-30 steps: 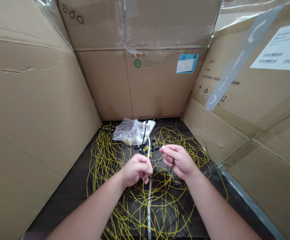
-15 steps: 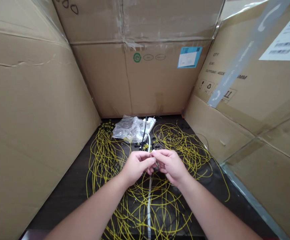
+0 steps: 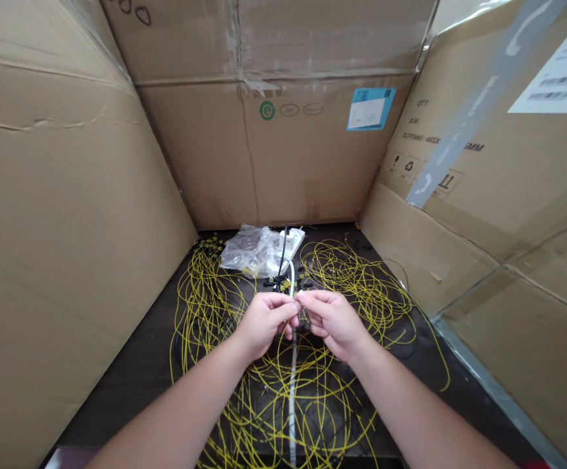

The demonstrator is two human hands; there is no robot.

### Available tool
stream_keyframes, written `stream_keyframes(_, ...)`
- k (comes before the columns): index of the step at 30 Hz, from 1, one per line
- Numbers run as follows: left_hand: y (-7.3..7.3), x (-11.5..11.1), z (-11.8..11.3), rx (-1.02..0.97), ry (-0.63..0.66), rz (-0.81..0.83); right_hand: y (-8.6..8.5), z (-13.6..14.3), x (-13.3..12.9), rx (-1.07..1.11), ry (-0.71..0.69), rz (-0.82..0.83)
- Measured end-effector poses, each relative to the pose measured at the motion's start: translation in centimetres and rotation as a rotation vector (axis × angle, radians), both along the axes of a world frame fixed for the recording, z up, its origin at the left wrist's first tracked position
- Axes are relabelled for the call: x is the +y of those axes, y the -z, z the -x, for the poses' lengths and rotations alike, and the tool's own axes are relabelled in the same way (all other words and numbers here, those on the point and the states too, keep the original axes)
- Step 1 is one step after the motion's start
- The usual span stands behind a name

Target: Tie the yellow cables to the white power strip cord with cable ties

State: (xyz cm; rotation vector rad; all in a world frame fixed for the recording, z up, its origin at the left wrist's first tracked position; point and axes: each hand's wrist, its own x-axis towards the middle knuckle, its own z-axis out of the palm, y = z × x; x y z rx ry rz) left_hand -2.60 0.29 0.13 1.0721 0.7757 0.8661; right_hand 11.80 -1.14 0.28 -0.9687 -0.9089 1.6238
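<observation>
My left hand and my right hand meet at the fingertips over the middle of the table. Both are closed in a pinch, thumb against forefinger. Whatever sits between the fingertips is too small and too covered to make out. Beneath and around them, thin yellow wires lie in loose tangled loops. Just beyond the fingers is a little pile of small black and yellow pieces. A white cable runs under the hands toward me.
Behind the hands lie a crumpled clear plastic bag and a white power strip with a black cable. More yellow wire bundles spread to the right. Large cardboard boxes wall in the dark table at left, back and right.
The fingertips have shifted slightly, and the lower fingers of the two hands have drawn a little apart. A small dark bit seen between them before is now mostly hidden.
</observation>
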Motion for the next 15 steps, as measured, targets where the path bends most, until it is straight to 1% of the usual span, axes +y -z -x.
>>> stream_keyframes(7, -0.01, 0.10, 0.12, 0.012, 0.016, -0.016, -0.03, -0.09, 0.06, 0.063, 0.093, 0.002)
stream_keyframes(11, 0.03, 0.09, 0.13, 0.011, 0.025, -0.003, -0.02, 0.02, 0.03, 0.070, 0.093, -0.008)
stream_keyframes(15, -0.07, -0.02, 0.03, 0.013, 0.015, 0.029, -0.07, 0.13, 0.00, 0.020, 0.093, -0.023)
